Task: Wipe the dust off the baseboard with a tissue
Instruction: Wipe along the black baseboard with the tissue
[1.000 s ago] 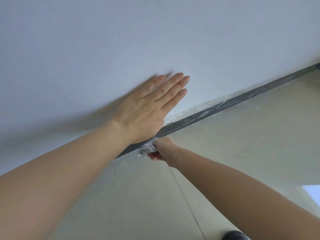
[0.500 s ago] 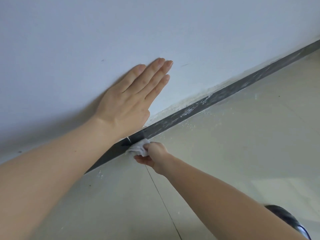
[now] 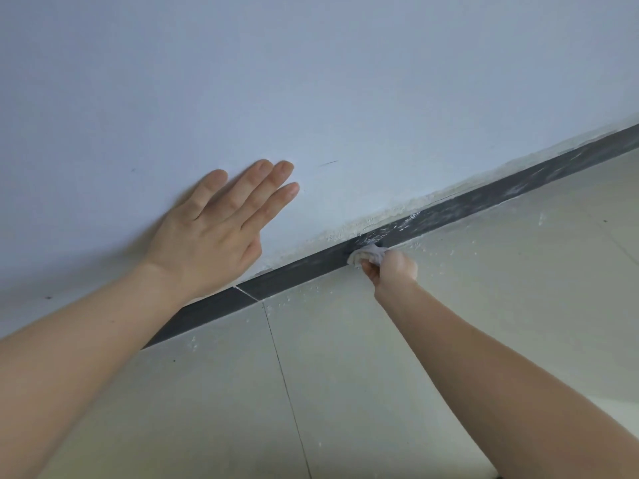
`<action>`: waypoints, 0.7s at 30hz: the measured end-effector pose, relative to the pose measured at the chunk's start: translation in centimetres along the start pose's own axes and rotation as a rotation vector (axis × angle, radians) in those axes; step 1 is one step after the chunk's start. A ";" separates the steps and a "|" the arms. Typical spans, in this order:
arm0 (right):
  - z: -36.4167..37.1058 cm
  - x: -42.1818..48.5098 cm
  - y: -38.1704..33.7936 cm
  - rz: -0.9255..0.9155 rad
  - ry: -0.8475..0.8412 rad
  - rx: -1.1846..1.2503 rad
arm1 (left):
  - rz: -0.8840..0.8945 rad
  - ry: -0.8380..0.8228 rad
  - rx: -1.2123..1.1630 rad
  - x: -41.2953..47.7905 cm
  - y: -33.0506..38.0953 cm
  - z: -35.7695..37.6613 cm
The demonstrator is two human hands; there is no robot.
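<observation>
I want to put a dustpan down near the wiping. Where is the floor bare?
The floor is bare between the two forearms, below the baseboard, and right of the right hand. Tight only where the tissue presses the baseboard; the left hand rests on the wall.

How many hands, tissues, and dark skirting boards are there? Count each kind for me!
Hands: 2, the left hand flat on the wall and the right hand holding the tissue
Tissues: 1, the tissue
Baseboards: 1, the baseboard
Total: 4
</observation>
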State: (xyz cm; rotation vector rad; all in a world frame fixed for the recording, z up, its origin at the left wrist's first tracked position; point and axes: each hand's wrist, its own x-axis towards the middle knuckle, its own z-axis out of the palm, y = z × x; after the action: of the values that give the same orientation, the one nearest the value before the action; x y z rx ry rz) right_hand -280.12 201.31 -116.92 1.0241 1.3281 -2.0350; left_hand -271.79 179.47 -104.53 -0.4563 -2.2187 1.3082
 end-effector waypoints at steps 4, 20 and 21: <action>-0.2 0.8 1.2 0.075 0.119 -0.381 | 0.014 -0.011 -0.014 0.0 0.1 0.0; 3.1 -3.2 2.6 0.257 -0.293 0.188 | 0.015 -0.025 -0.019 -0.2 0.3 0.2; 2.3 -3.0 1.7 0.163 -0.278 0.236 | 0.011 -0.024 -0.019 -0.2 0.2 0.2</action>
State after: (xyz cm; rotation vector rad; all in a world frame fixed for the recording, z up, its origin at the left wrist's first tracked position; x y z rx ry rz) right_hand -277.84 198.59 -114.86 0.8743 0.8513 -2.1498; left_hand -271.71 179.35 -104.85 -0.4625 -2.2532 1.3063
